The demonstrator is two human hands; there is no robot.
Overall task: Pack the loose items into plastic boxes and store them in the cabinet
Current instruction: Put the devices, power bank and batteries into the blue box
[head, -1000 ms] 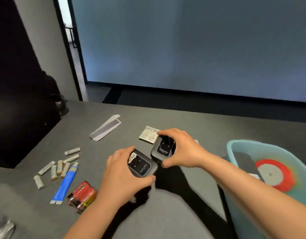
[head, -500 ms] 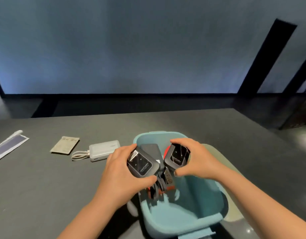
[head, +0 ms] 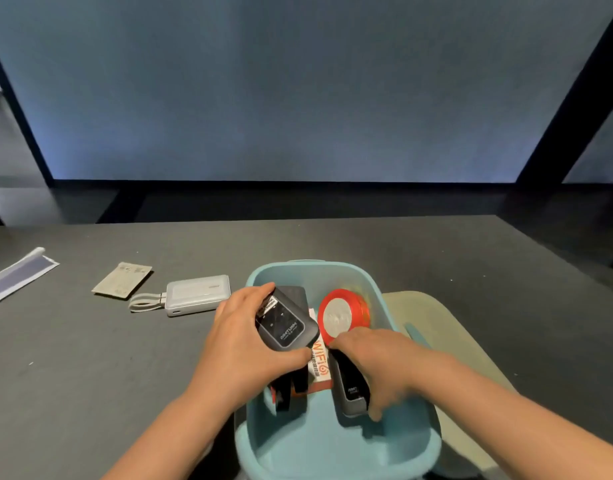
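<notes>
A light blue plastic box (head: 416, 441) stands on the dark table in front of me. My left hand (head: 239, 344) grips a small black device (head: 286, 329) over the box's left rim. My right hand (head: 384, 365) reaches down inside the box and holds a second black device (head: 350, 389) on its edge near the box's floor. Inside the box also lie a red tape roll (head: 343, 315), a white and red "WIFI 6" carton (head: 320, 367) and another dark flat item (head: 294, 294).
A white power bank (head: 197, 294) with a looped cable lies left of the box. Further left are a tan sachet (head: 123, 280) and a white strip (head: 19, 275). A beige lid (head: 447, 344) sits under the box on its right side.
My right hand has lowered its black device down into the box. My left hand still holds its device over the rim. The view has come closer to the box.
</notes>
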